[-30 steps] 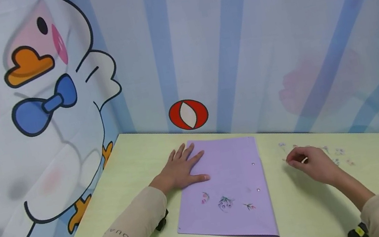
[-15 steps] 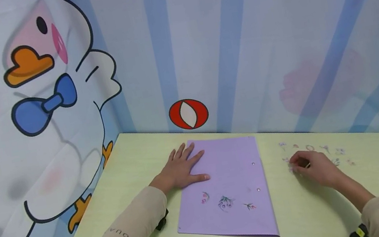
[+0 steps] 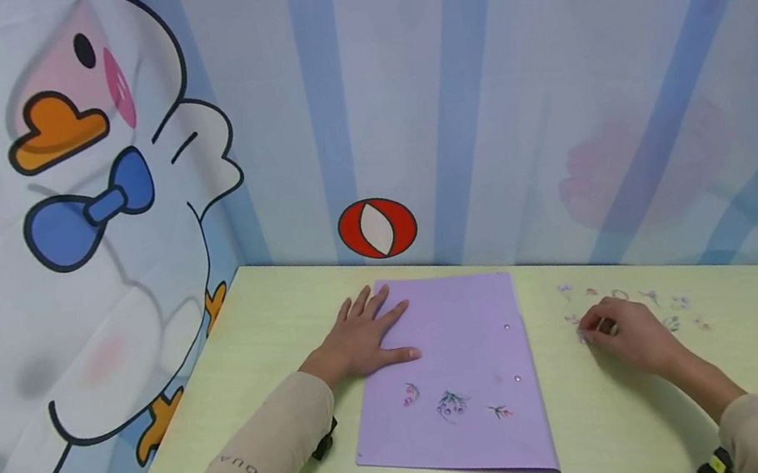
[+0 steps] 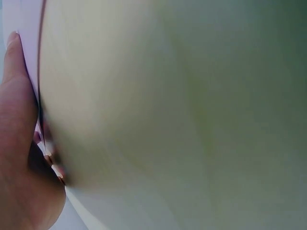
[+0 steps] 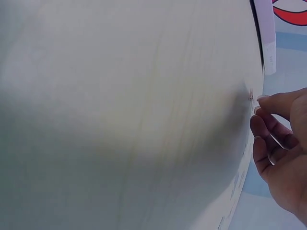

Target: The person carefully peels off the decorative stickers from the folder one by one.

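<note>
A purple folder (image 3: 439,319) lies on the table, and the left hand (image 3: 359,341) rests flat with spread fingers on its left edge. Three small flower stickers show on the lower part of the folder; the middle one is a flower cluster sticker (image 3: 450,405). To the right, the right hand (image 3: 627,330) is low over the table with curled fingers. Its thumb and forefinger pinch at a small flower sticker (image 3: 582,336) on the table; whether the sticker is lifted cannot be seen. The right wrist view shows the right hand (image 5: 283,139) at the frame's edge, its fingertips close together.
Several other flower stickers lie around the right hand, among them a purple one (image 3: 565,287), a ring-shaped one (image 3: 619,295) and an orange one (image 3: 701,323). A printed cloth backdrop (image 3: 518,119) stands behind the pale table (image 3: 270,306).
The right hand has come down slightly toward the near side, onto the sticker by its fingertips, and then stayed there. The left hand and the folder have not moved.
</note>
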`<state>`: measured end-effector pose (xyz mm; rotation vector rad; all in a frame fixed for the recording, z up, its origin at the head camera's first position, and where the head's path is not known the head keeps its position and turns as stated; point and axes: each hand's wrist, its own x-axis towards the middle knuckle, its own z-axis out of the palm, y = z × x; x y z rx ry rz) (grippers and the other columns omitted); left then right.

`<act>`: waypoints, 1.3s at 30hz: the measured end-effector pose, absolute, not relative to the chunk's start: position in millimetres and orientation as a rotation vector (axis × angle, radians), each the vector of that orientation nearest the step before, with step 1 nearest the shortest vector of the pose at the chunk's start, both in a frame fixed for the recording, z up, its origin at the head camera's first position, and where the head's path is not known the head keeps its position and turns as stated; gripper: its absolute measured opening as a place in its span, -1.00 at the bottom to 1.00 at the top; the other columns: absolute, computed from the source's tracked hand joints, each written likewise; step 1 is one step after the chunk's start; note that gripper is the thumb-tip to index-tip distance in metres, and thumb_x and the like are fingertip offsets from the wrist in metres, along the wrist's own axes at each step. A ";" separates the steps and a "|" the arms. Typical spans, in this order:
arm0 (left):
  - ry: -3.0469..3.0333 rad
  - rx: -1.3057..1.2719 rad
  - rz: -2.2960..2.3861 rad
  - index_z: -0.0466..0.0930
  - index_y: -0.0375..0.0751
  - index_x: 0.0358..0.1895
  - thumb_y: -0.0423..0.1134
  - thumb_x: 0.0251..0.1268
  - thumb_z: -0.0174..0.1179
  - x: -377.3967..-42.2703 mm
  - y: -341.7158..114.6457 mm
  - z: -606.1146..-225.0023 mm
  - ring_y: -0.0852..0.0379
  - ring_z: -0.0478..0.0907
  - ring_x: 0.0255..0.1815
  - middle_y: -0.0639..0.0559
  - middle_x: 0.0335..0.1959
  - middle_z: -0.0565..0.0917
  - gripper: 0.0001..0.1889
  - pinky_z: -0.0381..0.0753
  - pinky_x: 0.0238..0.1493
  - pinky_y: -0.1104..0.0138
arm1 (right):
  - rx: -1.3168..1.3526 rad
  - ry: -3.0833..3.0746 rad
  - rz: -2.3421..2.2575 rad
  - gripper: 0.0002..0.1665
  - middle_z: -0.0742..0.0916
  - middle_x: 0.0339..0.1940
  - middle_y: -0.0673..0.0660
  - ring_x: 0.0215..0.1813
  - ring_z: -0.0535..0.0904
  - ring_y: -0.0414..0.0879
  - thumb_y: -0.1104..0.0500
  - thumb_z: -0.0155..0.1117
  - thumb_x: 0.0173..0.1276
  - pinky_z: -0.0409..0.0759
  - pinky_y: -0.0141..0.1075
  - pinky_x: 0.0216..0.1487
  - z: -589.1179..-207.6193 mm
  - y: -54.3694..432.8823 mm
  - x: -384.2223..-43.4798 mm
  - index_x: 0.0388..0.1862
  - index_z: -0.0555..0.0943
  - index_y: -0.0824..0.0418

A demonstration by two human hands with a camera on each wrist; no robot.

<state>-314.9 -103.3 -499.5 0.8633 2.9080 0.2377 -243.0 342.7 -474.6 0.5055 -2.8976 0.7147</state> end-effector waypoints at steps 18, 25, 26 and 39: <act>2.906 0.886 0.245 0.06 0.17 0.75 0.59 0.37 -0.03 -315.2 -103.0 -496.5 -0.29 -0.24 0.76 -0.13 0.78 -0.07 0.00 -0.18 0.66 -0.25 | 0.595 -2.755 0.778 -0.88 0.75 -0.33 -0.05 -0.31 0.61 -0.24 0.34 0.42 0.45 0.62 -0.28 -0.28 -472.6 320.9 -238.7 -0.08 0.77 0.32; 2.902 0.885 0.251 0.03 0.18 0.75 0.61 0.37 -0.06 -315.2 -103.2 -497.0 -0.28 -0.27 0.76 -0.13 0.78 -0.09 0.01 -0.19 0.66 -0.23 | 0.659 -2.736 0.820 -0.87 0.73 -0.32 -0.09 -0.30 0.58 -0.26 0.32 0.42 0.46 0.62 -0.29 -0.26 -469.6 297.0 -236.9 -0.07 0.78 0.31; 2.903 0.886 0.256 0.03 0.17 0.75 0.60 0.37 -0.05 -314.9 -103.2 -496.7 -0.29 -0.26 0.76 -0.13 0.78 -0.08 0.01 -0.19 0.66 -0.23 | 0.670 -2.732 0.824 -0.87 0.72 -0.33 -0.09 -0.30 0.58 -0.25 0.32 0.42 0.45 0.63 -0.28 -0.26 -469.4 293.8 -237.0 -0.07 0.78 0.31; 2.900 0.867 0.237 0.00 0.20 0.75 0.61 0.38 -0.10 -312.2 -104.1 -496.6 -0.27 -0.29 0.76 -0.11 0.78 -0.11 0.00 -0.22 0.67 -0.22 | 0.767 -2.733 0.877 -0.84 0.71 -0.27 -0.10 -0.27 0.58 -0.25 0.35 0.44 0.41 0.63 -0.28 -0.25 -467.5 263.8 -237.2 -0.05 0.78 0.26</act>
